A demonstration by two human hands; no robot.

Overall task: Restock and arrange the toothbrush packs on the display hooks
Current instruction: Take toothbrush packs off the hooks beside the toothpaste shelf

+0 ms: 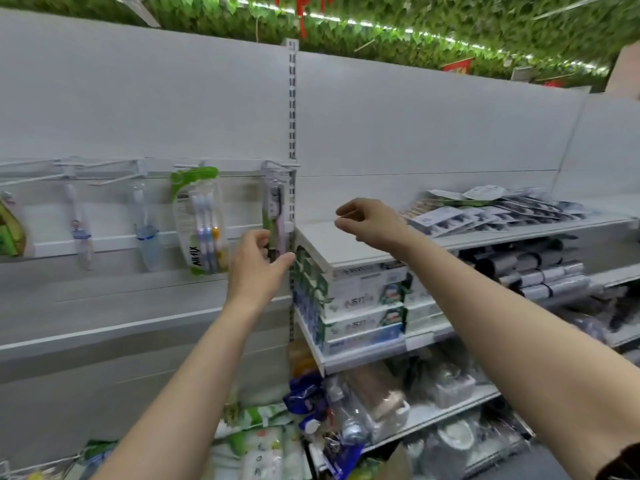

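A slim clear-plastic toothbrush pack with a dark-bristled brush and a green-and-pink card (276,212) hangs from the rightmost white wire display hook (281,164), right beside the slotted white metal upright (293,102) that divides the wall panels. The left hand (255,268) reaches up to the lower end of this pack and pinches it, the thumb on its right edge and the fingers curled round its left edge. The right hand (369,223) hovers in the air to the right of the pack, apart from it, with the fingers loosely curled and holding nothing; it is above the bare white shelf board (332,242).

On the next hook to the left hangs a wider green-and-white bag-style pack of several toothbrushes (201,220) with pale handles. Further left, two single toothbrushes in clear blister packs (147,226) (80,226) hang from the same rail, and a green-and-yellow pack (10,230) shows at the left edge of the view.

Under the white shelf board, white and green toothpaste boxes (363,299) are stacked in rows. At the far end of that shelf lie flat grey-and-white card packs (502,211), spread in a loose pile. Lower shelves on the right hold dark rolled packages (540,271) and blurred bagged goods. At the bottom, green and white pouches (259,441) and blue wrappers (304,393) lie in a heap. Green artificial leaves (381,26) with a light strip cover the ceiling.
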